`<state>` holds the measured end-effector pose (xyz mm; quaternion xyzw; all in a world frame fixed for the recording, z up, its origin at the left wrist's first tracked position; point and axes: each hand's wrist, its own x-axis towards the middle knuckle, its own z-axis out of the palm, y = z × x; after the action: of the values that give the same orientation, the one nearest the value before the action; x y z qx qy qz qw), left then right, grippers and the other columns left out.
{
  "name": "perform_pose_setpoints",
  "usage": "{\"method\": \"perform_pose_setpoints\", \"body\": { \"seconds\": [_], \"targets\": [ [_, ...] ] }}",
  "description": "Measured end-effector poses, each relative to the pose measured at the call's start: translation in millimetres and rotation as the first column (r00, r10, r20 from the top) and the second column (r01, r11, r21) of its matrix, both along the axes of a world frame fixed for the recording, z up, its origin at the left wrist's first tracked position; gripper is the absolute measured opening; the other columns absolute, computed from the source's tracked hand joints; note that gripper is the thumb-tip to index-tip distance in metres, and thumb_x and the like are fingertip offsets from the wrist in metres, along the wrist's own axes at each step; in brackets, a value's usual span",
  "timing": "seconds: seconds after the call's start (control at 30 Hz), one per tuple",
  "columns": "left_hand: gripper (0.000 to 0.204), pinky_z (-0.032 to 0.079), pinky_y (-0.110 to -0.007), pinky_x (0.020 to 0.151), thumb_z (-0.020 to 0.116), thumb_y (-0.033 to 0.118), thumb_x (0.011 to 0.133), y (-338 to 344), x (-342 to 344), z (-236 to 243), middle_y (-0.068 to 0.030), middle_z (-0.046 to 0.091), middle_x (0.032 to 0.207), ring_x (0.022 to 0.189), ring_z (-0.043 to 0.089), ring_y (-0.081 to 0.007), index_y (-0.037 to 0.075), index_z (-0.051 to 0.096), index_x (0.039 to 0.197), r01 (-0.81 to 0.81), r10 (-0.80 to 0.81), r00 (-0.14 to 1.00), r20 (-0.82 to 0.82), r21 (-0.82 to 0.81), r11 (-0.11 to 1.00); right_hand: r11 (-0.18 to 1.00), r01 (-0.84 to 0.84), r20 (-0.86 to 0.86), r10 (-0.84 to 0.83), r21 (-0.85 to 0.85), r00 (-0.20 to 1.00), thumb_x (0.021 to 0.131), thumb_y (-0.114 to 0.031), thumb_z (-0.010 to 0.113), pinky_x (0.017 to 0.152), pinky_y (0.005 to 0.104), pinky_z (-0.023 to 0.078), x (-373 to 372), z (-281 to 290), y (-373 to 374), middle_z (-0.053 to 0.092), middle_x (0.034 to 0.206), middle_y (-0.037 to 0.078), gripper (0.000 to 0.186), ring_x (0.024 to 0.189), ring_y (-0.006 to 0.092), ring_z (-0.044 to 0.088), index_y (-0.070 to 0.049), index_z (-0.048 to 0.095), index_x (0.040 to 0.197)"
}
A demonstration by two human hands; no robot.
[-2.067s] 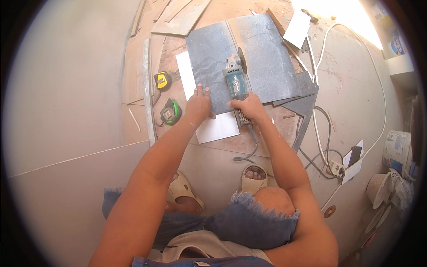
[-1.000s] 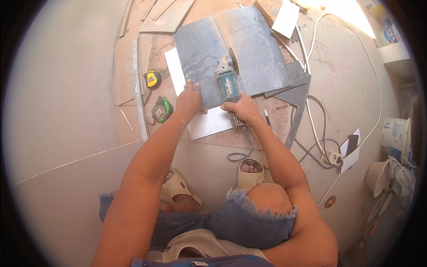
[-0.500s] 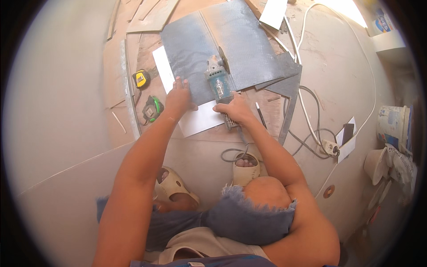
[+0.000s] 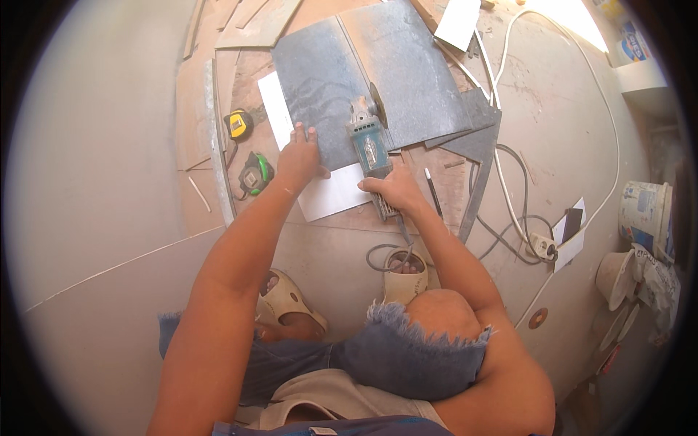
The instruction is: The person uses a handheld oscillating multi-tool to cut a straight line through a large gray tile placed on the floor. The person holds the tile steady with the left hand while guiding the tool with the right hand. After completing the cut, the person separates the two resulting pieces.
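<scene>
My right hand (image 4: 396,189) is closed round the rear body of a blue-green angle grinder (image 4: 371,145). Its cutting disc (image 4: 377,104) stands on edge at the lower part of a straight line running across a dark grey tile (image 4: 313,80). Fingers stretched out, my left hand (image 4: 299,161) lies flat on the tile's near left corner. Under that corner a white sheet or panel (image 4: 333,196) sticks out. The disc's contact with the tile is too small to make out.
Left of the tile lie a yellow tape measure (image 4: 238,125), a green-black one (image 4: 256,174) and a metal strip (image 4: 218,145). A pen (image 4: 434,192) and dark offcuts (image 4: 476,120) are at right, beyond them cables, a socket block (image 4: 542,245) and a bucket (image 4: 644,211). My sandalled feet are close.
The whole view has shifted slightly. Against the tile, the grinder has come a little nearer to me along the line. My left hand keeps its place on the tile.
</scene>
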<state>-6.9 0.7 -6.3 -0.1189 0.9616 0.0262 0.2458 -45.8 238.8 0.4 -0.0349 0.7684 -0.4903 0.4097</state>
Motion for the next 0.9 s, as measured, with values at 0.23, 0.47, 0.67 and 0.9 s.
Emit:
{"method": "perform_pose_setpoints", "body": {
  "seconds": [0.23, 0.47, 0.67, 0.9],
  "targets": [
    [0.119, 0.047, -0.043, 0.107, 0.092, 0.041, 0.061, 0.1, -0.9, -3.4, -0.0344, 0.025, 0.157, 0.143, 0.037, -0.0432, -0.003, 0.031, 0.152, 0.019, -0.019, 1.000, -0.006, -0.018, 1.000, 0.998, 0.061, -0.079, -0.061, 0.001, 0.995, 0.065, -0.032, 0.084, 0.085, 0.0351, 0.050, 9.6, -15.5, 4.4, 0.067, 0.097, 0.016, 0.076, 0.089, 0.0242, 0.063, 0.008, 0.058, 0.125],
    [0.119, 0.046, -0.043, 0.108, 0.092, 0.041, 0.061, 0.0, -0.5, -1.4, -0.0350, 0.025, 0.156, 0.143, 0.036, -0.0440, -0.004, 0.030, 0.152, 0.018, -0.018, 1.000, -0.002, -0.014, 1.000, 1.000, 0.021, -0.090, -0.022, -0.012, 0.996, 0.066, -0.032, 0.084, 0.088, 0.0355, 0.050, 12.1, -4.6, 7.5, 0.069, 0.105, 0.019, 0.077, 0.096, 0.0259, 0.065, 0.008, 0.056, 0.127],
    [0.119, 0.045, -0.043, 0.109, 0.092, 0.040, 0.061, -1.4, -0.6, -4.3, -0.0348, 0.024, 0.157, 0.143, 0.036, -0.0437, -0.004, 0.030, 0.153, 0.020, -0.020, 1.000, -0.008, -0.006, 1.000, 0.997, 0.058, -0.058, -0.061, -0.048, 0.996, 0.067, -0.032, 0.084, 0.088, 0.0355, 0.050, 19.9, -4.6, 13.1, 0.069, 0.104, 0.020, 0.078, 0.096, 0.0270, 0.065, 0.008, 0.056, 0.127],
    [0.118, 0.047, -0.043, 0.107, 0.092, 0.040, 0.060, 0.0, -1.1, -1.9, -0.0345, 0.024, 0.157, 0.143, 0.037, -0.0427, -0.003, 0.031, 0.152, 0.011, -0.011, 1.000, 0.000, -0.016, 1.000, 0.999, 0.039, -0.051, -0.037, 0.036, 0.998, 0.064, -0.038, 0.085, 0.088, 0.0355, 0.050, 23.5, 4.5, 16.8, 0.068, 0.100, 0.022, 0.088, 0.094, 0.0277, 0.065, 0.013, 0.052, 0.129]
  ]
}}
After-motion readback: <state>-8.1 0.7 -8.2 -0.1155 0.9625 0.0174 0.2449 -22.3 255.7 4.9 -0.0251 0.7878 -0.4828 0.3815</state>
